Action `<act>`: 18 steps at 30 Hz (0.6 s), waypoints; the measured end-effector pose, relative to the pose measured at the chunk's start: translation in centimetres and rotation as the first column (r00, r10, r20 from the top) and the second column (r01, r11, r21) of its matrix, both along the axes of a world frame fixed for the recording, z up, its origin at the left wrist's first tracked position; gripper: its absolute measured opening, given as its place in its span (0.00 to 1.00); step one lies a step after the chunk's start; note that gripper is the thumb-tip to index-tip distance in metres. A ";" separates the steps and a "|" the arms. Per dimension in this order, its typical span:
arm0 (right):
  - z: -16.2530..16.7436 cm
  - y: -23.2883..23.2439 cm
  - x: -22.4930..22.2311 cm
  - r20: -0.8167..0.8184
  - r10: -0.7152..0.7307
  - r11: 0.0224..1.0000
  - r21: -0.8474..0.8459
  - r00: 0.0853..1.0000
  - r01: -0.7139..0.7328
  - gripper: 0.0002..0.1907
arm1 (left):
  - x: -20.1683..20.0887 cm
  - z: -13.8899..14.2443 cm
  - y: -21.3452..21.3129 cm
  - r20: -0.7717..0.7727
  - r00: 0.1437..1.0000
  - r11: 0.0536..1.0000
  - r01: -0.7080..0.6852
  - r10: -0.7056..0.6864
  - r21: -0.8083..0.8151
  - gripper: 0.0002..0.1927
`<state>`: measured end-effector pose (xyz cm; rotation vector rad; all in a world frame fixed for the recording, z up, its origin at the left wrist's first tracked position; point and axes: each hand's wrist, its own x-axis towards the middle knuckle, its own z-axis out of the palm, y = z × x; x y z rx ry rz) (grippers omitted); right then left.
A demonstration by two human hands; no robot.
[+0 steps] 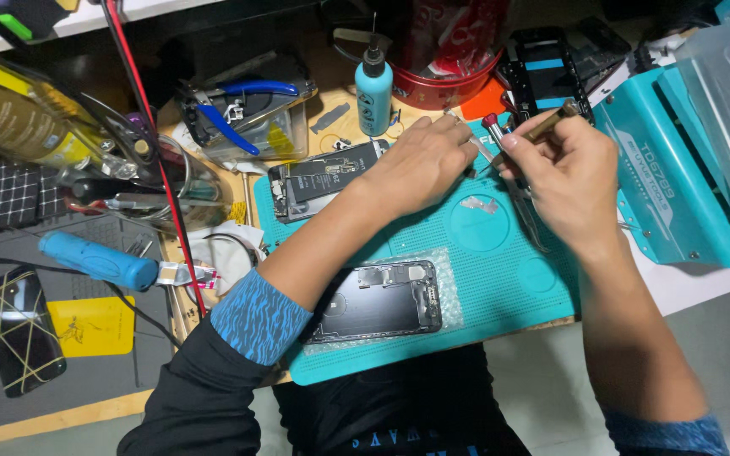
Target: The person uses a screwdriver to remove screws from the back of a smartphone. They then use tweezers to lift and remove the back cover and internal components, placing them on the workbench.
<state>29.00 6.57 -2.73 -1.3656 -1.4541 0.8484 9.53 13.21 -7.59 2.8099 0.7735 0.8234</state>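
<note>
Screwdriver [495, 127] with a red cap, far on the teal mat [500, 279], sits pinched in the right hand [563, 173] beside tweezers [527, 207]; the left hand [420, 165] curls loosely beside it (contact unclear). 1 opened phone [378, 300] lies near, under the left forearm.

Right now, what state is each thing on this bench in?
Left hand: resting on the teal mat, fingers curled.
Right hand: holding a screwdriver and tweezers.
Opened phone: back off, lying flat.
Second phone: opened.
Blue bottle: upright, capped.
</note>
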 end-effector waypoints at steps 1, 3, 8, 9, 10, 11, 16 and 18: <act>0.1 -0.1 -0.1 -0.014 -0.003 1.000 0.022 1.000 0.003 0.05 | 0.0 0.1 -0.1 0.007 1.000 1.000 -0.001 0.001 0.007 0.07; 0.2 -0.4 -0.1 -0.042 -0.007 0.998 0.065 0.999 0.009 0.04 | -0.2 0.6 -0.4 0.020 1.000 1.000 -0.004 0.004 0.020 0.10; 0.9 -1.0 0.4 0.003 0.009 0.998 0.067 1.000 -0.009 0.05 | -1.9 2.5 -0.4 0.097 0.990 0.994 -0.100 0.103 -0.037 0.12; 1.0 -1.1 0.4 0.002 0.018 0.998 0.066 1.000 -0.018 0.05 | -2.3 2.9 -0.5 0.123 0.984 0.991 -0.120 0.127 -0.057 0.11; 1.1 -1.2 0.5 0.005 -0.001 0.997 0.075 1.000 0.000 0.05 | -2.8 3.3 -0.5 0.140 0.977 0.983 -0.143 0.159 -0.119 0.10; 1.2 -1.2 0.5 0.007 -0.017 0.996 0.084 1.000 0.017 0.05 | -3.4 3.6 -0.4 0.156 0.969 0.970 -0.164 0.193 -0.181 0.10; 1.4 -1.3 0.4 0.000 -0.011 0.991 0.131 1.000 0.011 0.05 | -4.8 4.7 -0.2 0.262 0.913 0.888 -0.183 0.313 -0.423 0.10; 1.4 -1.3 0.4 0.013 -0.011 0.991 0.136 1.000 0.009 0.04 | -4.9 4.7 0.1 0.329 0.898 0.910 -0.158 0.294 -0.384 0.10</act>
